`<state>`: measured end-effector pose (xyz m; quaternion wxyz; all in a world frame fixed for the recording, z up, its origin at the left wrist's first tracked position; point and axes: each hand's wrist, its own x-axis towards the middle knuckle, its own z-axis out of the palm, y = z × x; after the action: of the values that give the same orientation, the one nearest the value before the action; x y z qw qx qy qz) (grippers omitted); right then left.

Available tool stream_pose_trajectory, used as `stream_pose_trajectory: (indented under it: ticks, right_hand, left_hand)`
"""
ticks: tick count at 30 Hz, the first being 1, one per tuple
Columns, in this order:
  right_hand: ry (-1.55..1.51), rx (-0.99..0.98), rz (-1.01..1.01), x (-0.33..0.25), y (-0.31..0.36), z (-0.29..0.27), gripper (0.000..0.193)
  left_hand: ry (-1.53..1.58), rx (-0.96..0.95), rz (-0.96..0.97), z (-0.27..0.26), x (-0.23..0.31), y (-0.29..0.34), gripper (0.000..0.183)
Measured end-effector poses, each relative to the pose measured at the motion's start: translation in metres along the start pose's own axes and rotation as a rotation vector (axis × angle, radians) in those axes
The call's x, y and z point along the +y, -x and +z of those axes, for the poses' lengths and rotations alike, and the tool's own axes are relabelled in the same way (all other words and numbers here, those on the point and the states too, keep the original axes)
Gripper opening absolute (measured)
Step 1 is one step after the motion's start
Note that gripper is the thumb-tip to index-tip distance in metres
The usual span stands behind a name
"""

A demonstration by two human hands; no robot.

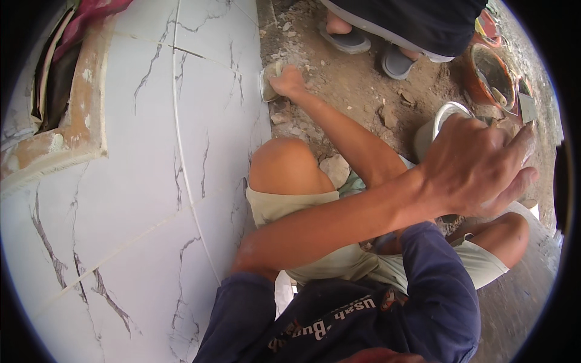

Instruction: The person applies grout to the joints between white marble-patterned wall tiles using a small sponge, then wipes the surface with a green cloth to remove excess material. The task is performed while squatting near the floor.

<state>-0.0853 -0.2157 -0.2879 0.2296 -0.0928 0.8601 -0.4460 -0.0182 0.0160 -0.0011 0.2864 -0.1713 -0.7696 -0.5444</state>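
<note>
Your right hand (pixel 287 82) was clamped on a pale rounded thing (pixel 267 88) by grey-veined white tiles (pixel 230 145), tbh couldn't tell if your left hand (pixel 475 163) gripped anything

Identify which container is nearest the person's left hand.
The pale bucket, partly hidden behind the left hand. The orange bucket and red container are both farther off, toward the upper right.
</note>
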Motion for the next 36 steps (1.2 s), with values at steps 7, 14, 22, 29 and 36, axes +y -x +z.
stream_pose_trajectory:
  ticks: [7, 14, 22, 29, 36]
  right_hand:
    - [-0.303, -0.024, -0.231, -0.122, 0.042, -0.081, 0.039]
    - [-0.574, 0.010, -0.461, -0.145, 0.051, -0.140, 0.045]
    - [-0.641, -0.261, -0.266, -0.043, 0.071, -0.257, 0.047]
    - [-0.111, -0.446, -0.408, 0.011, 0.099, -0.403, 0.049]
    - [1.195, -0.608, 0.133, 0.052, 0.150, -0.454, 0.041]
  left_hand:
    - [0.038, 0.015, 0.012, 0.001, -0.006, 0.001, 0.052]
    - [0.025, -0.087, -0.028, 0.001, -0.009, -0.001, 0.044]
    - [0.086, 0.102, 0.071, -0.009, -0.033, -0.025, 0.035]
    - [0.159, 0.212, 0.023, -0.049, -0.077, -0.059, 0.026]
    - [0.250, 0.244, -0.078, -0.025, -0.073, -0.055, 0.021]
